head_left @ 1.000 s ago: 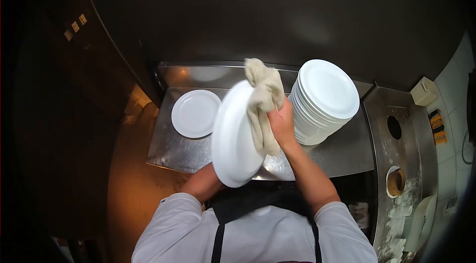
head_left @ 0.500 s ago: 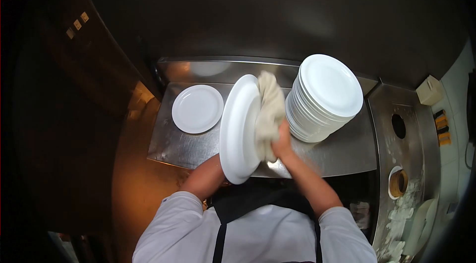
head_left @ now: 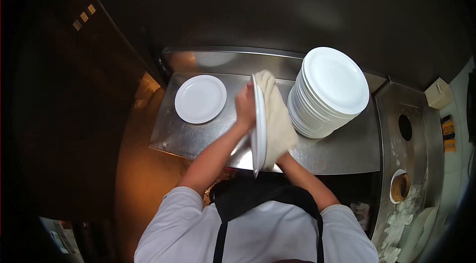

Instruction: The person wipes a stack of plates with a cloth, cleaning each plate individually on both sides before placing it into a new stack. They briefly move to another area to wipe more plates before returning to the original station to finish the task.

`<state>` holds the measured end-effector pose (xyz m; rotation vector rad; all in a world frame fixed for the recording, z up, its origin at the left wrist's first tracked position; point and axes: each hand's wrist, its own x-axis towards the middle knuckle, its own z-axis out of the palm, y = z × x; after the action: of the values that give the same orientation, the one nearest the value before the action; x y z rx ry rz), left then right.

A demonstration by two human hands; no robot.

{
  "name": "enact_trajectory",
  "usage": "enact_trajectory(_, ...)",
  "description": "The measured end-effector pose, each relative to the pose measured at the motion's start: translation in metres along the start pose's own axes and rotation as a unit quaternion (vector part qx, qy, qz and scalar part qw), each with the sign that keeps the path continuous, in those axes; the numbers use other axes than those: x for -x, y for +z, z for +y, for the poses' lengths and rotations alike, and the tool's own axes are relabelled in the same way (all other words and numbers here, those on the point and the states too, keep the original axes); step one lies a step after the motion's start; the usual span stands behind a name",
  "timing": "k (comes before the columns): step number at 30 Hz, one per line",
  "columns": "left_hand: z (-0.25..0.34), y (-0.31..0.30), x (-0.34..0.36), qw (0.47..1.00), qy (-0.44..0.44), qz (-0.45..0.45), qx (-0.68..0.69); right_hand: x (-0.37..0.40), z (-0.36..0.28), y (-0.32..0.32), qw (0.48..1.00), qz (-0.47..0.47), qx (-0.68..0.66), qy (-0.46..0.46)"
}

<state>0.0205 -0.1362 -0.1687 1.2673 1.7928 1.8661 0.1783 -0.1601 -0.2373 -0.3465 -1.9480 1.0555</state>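
Note:
My left hand (head_left: 245, 106) grips the upper rim of a white plate (head_left: 258, 131), held on edge above a steel counter (head_left: 193, 139). A beige cloth (head_left: 276, 119) covers the plate's right face. My right hand is hidden under that cloth, pressing it against the plate; only the forearm shows below. A tall stack of white plates (head_left: 327, 92) stands just right of the cloth. One single white plate (head_left: 200, 99) lies flat on the counter to the left.
A dark wall rises behind the counter. To the right, a second steel surface (head_left: 414, 154) has a round hole, a small brown container (head_left: 399, 186) and white residue. A beige box (head_left: 439, 93) sits on the far right ledge.
The plate has turned from facing the camera to edge-on. My left hand has come up from under it to the top rim, and the cloth has slid down its right face.

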Motion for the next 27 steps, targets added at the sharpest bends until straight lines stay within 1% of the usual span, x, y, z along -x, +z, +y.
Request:
enact_trajectory(2, -0.019, -0.023, -0.031, 0.993, 0.01, 0.011, -0.121, -0.01, -0.046, -0.006, 0.993, 0.025, -0.106, 0.05)
enact_trajectory(3, -0.027, -0.034, -0.044, 0.983, 0.014, 0.007, -0.18, -0.03, -0.068, -0.018, 0.981, 0.042, -0.141, 0.122)
enact_trajectory(5, -0.013, -0.048, -0.062, 0.952, 0.1, 0.012, -0.29, -0.061, -0.092, -0.036, 0.94, 0.082, -0.208, 0.259)
enact_trajectory(6, 0.01, -0.059, -0.072, 0.938, 0.1, -0.014, -0.332, -0.064, -0.082, -0.038, 0.93, 0.122, -0.228, 0.26)
enact_trajectory(8, 0.06, -0.075, -0.083, 0.943, 0.172, -0.051, -0.282, -0.067, -0.055, -0.039, 0.906, 0.202, -0.266, 0.259)
enact_trajectory(10, 0.106, -0.093, -0.082, 0.978, 0.159, -0.052, -0.125, -0.077, -0.056, -0.04, 0.861, 0.252, -0.36, 0.255)
enact_trajectory(11, 0.115, -0.097, -0.077, 0.987, 0.148, -0.05, -0.045, -0.08, -0.058, -0.038, 0.835, 0.274, -0.404, 0.255)
enact_trajectory(12, 0.108, -0.098, -0.067, 0.991, 0.133, -0.022, 0.027, -0.082, -0.059, -0.032, 0.822, 0.287, -0.426, 0.246)
enact_trajectory(14, 0.086, -0.103, -0.034, 0.979, 0.112, 0.029, 0.166, -0.09, -0.064, -0.02, 0.788, 0.312, -0.468, 0.249)
enact_trajectory(15, 0.082, -0.097, -0.006, 0.99, 0.07, 0.029, 0.117, -0.093, -0.065, -0.014, 0.77, 0.326, -0.489, 0.249)
enact_trajectory(16, 0.062, -0.087, 0.02, 0.995, 0.049, 0.036, 0.073, -0.092, -0.064, -0.008, 0.769, 0.314, -0.496, 0.252)
enact_trajectory(17, 0.061, -0.079, 0.036, 0.99, 0.046, 0.069, 0.117, -0.088, -0.062, -0.001, 0.77, 0.298, -0.501, 0.26)
enact_trajectory(18, 0.071, -0.083, 0.041, 0.98, -0.011, 0.095, 0.173, -0.084, -0.058, 0.005, 0.77, 0.281, -0.505, 0.27)
enact_trajectory(21, 0.065, -0.116, 0.042, 0.989, -0.048, 0.004, 0.136, -0.076, -0.043, 0.008, 0.806, 0.241, -0.464, 0.28)
enact_trajectory(24, 0.078, -0.163, 0.042, 0.992, -0.041, -0.099, 0.063, -0.083, -0.031, -0.022, 0.911, 0.156, -0.307, 0.229)
enact_trajectory(26, 0.091, -0.193, 0.038, 0.981, -0.017, -0.194, -0.014, -0.097, -0.047, -0.045, 0.971, 0.034, -0.187, 0.147)
enact_trajectory(27, 0.097, -0.202, 0.035, 0.969, -0.007, -0.24, -0.051, -0.109, -0.059, -0.056, 0.986, -0.029, -0.124, 0.105)
